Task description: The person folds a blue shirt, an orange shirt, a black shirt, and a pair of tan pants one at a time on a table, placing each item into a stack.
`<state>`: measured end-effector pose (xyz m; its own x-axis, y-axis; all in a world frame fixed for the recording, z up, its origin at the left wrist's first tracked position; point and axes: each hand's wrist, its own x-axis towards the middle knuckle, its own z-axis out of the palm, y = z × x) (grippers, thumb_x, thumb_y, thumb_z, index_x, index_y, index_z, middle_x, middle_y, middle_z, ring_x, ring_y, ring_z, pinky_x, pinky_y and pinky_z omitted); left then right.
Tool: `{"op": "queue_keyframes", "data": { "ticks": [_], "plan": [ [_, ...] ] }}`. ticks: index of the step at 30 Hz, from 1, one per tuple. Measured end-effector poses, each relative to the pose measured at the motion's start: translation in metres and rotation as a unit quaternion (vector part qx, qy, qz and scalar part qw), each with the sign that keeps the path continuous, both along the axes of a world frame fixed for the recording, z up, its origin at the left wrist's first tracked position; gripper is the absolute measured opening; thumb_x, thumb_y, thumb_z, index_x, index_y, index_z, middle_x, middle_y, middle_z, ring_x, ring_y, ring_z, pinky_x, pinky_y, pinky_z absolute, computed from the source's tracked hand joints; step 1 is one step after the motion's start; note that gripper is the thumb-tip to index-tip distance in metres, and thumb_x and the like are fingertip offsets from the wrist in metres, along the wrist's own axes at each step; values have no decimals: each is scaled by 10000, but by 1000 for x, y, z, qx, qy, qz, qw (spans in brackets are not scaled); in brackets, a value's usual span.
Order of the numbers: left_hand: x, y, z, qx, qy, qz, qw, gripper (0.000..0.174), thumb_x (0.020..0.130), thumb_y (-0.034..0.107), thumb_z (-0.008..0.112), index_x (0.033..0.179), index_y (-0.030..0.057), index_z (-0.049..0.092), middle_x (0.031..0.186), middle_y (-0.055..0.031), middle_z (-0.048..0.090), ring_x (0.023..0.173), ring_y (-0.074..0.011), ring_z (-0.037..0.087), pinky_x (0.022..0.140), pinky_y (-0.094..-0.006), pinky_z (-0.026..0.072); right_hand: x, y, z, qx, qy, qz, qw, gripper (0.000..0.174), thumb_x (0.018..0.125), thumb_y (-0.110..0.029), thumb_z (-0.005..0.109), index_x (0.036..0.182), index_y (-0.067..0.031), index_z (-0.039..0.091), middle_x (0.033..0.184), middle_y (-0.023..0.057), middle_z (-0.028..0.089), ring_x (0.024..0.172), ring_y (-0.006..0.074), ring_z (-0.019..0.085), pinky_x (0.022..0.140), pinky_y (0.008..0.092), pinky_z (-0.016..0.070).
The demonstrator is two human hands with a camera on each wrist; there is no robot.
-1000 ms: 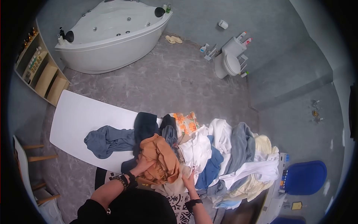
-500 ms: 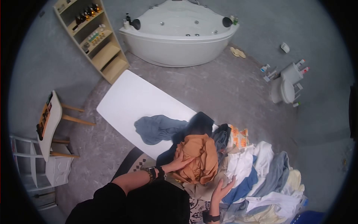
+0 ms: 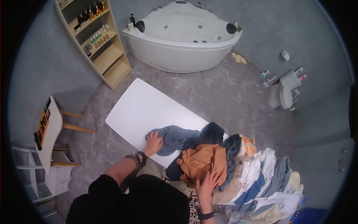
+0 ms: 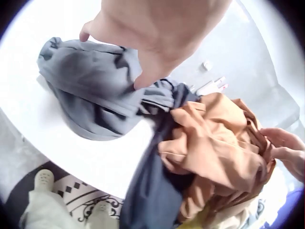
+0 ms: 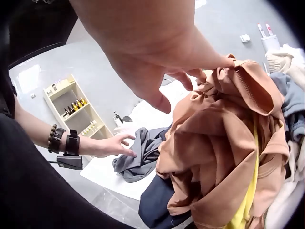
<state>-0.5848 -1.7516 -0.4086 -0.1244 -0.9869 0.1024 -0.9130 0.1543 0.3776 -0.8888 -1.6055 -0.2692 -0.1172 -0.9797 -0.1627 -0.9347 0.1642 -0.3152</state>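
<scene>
My left hand (image 3: pixel 154 143) is over the near left end of a crumpled grey-blue garment (image 3: pixel 175 138) on the white table, fingers spread at the cloth. In the left wrist view that garment (image 4: pixel 90 90) lies bunched beneath the hand. My right hand (image 3: pixel 207 186) rests on the near side of a heaped orange-brown garment (image 3: pixel 203 158), its fingers fairly straight. The right wrist view shows its thumb apart from the cloth (image 5: pixel 214 143). Dark navy clothing (image 3: pixel 212 132) lies under and behind the brown garment.
A long pile of clothes, with white shirts (image 3: pixel 250 168), a blue piece (image 3: pixel 251 188) and a floral piece (image 3: pixel 248 143), stretches right. The white table (image 3: pixel 138 112) extends far left. Beyond stand a wooden shelf (image 3: pixel 112 63), a corner bathtub (image 3: pixel 179 56) and a toilet (image 3: pixel 286 97).
My left hand has left the brown garment and moved left to the grey-blue one. My right hand has shifted from the white and beige clothes onto the brown garment. The head view has turned left.
</scene>
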Motion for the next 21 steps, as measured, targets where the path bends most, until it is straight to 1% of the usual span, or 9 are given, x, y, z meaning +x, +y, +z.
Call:
{"op": "queue_keyframes", "data": {
  "ticks": [2,4,6,7,14,17,19,20,21],
  "plan": [
    [39,-22,-20,149,136,-28,979,298,775,113,625,1065,85,563,1028,-137,589,1037,-358,527,856,-469,427,14,0,-4,-1,27,-23,999,631,787,-225,658,1316,28,426,1502,231,261,1406,476,151,1110,612,133],
    [57,-38,-2,58,165,-26,984,156,867,118,557,1012,72,523,875,-122,613,941,-361,575,773,-458,452,26,-5,0,4,48,-35,998,642,792,-235,663,1325,26,419,1499,238,261,1396,481,166,1104,612,157],
    [77,-61,24,89,352,120,924,142,947,145,511,1041,43,481,799,-143,571,808,-303,567,677,-367,442,44,-17,9,-13,-1,-51,999,646,805,-230,666,1340,25,408,1488,251,269,1386,485,180,1109,577,195],
    [87,-72,28,27,394,97,914,121,1008,168,430,1008,52,463,752,-66,512,735,-160,503,657,-294,408,54,-25,18,-50,-28,-18,998,647,823,-217,664,1354,30,389,1460,264,306,1365,470,243,1120,518,226],
    [79,-94,235,104,562,-66,818,130,1026,182,401,1017,66,459,807,5,432,743,-83,411,680,-251,392,141,-120,37,-130,-284,98,945,749,819,-156,706,1391,67,275,1433,282,326,1309,438,353,1084,417,318],
    [69,-75,310,25,494,-164,853,97,1026,144,392,1064,73,445,754,59,357,697,-24,331,620,-190,318,170,-162,46,-203,-305,144,919,634,793,-98,692,1326,63,390,1291,286,483,1190,416,490,992,433,404],
    [74,-65,343,13,479,-150,865,104,1026,157,395,1055,65,436,744,32,370,693,-46,353,620,-210,336,169,-183,26,-135,-311,111,934,487,758,-21,651,1220,41,508,1018,252,626,959,405,609,851,425,481],
    [83,-61,360,8,468,-142,872,117,1026,170,399,1046,58,427,734,5,383,689,-68,375,619,-230,354,178,-185,44,-203,-354,65,910,360,735,25,608,1095,25,594,814,215,646,783,370,647,744,385,511],
    [95,-58,376,15,480,-105,871,113,1025,169,407,1038,59,425,727,20,363,678,-69,365,604,-234,344,178,-186,55,-207,-386,78,896,328,735,22,616,1063,23,607,821,208,651,771,326,650,730,361,508]
  ]
}}
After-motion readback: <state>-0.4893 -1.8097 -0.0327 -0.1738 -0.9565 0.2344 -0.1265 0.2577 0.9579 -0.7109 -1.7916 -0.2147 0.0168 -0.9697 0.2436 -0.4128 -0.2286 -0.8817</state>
